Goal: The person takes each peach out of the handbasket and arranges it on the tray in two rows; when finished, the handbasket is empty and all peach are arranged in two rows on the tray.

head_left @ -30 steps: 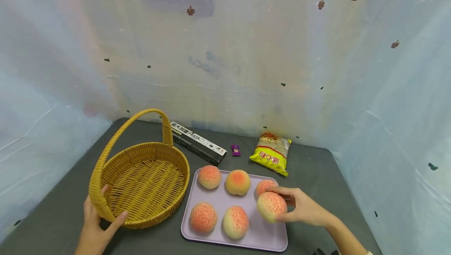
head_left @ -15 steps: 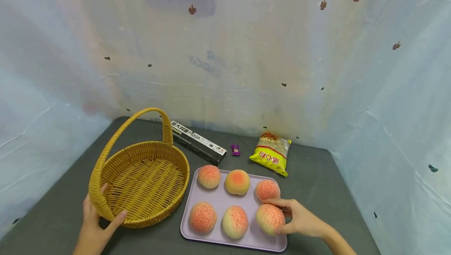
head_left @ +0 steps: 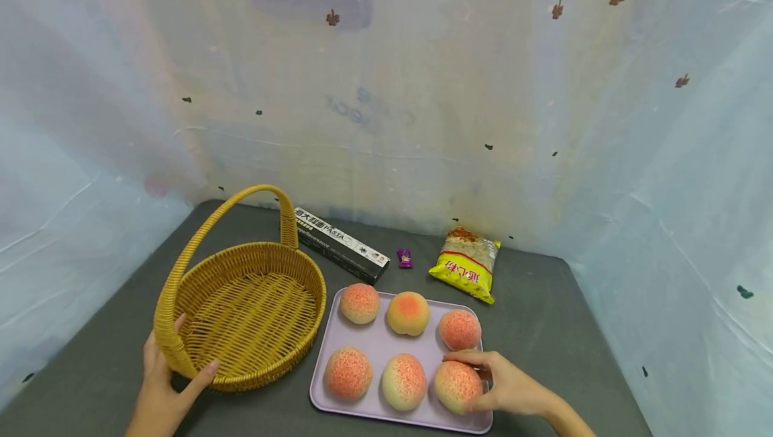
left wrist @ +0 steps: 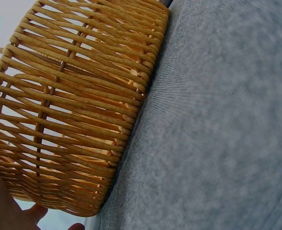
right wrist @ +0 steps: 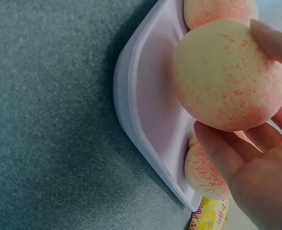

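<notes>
Lowered toward the lavender tray (head_left: 377, 346) at lower right, the peach (head_left: 457, 386) was gripped by the right hand (head_left: 504, 389); the wicker basket (head_left: 253, 309) was clasped by the left hand (head_left: 162, 383); gentle placement was advised

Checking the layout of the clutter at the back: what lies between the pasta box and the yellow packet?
A small purple wrapped sweet lies on the cloth between the pasta box and yellow packet, seen in the head view.
</notes>
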### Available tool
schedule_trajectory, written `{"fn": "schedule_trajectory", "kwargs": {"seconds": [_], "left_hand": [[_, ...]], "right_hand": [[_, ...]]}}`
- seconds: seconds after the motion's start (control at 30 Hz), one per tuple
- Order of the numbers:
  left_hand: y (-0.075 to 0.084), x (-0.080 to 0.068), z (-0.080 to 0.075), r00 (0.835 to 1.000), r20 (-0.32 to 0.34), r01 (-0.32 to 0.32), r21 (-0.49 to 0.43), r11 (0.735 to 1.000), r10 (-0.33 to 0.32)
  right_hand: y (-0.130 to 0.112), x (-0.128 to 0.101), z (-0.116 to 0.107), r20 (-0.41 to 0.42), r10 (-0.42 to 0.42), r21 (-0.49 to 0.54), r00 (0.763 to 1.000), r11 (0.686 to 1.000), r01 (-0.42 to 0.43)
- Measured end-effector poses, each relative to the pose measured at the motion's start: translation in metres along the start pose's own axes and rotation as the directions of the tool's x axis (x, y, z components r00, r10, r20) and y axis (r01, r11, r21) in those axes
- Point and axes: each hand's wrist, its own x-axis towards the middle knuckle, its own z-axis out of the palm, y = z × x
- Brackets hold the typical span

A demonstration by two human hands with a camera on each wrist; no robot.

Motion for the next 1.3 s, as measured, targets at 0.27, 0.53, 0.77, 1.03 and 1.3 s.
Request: {"fn": "schedule_trajectory", "kwargs": {"seconds": [0.27, 0.53, 0.77, 1.03, 1.3], "left_hand": [[0.0011, -0.0006, 0.0000, 1.000, 0.002, 0.008, 0.010, 1.000, -0.008], [0.0010, -0.0015, -0.0001, 1.000, 0.005, 0.017, 0.007, 1.000, -0.017], [0.0026, -0.0008, -0.0003, 0.999, 0.006, 0.039, 0.014, 0.999, -0.039], [0.0031, -0.0015, 0.0005, 1.000, 0.000, 0.009, -0.013, 1.000, -0.009], [0.0025, -0.0004, 0.0005, 1.000, -0.003, 0.012, -0.008, 1.000, -0.012]], "right_hand": [[0.0052, -0.0006, 0.0026, -0.011, -0.006, -0.043, 1.000, 0.999, 0.005], [0.0044, 0.0017, 0.0067, 0.003, -0.015, -0.058, 1.000, 0.998, 0.015], [0.0033, 0.0013, 0.0067, 0.013, -0.028, -0.039, 1.000, 0.999, 0.029], [0.0063, 0.0012, 0.0048, 0.004, 0.005, -0.015, 1.000, 1.000, -0.005], [0.0020, 0.0013, -0.0001, -0.020, -0.021, 0.000, 1.000, 1.000, 0.021]]}}
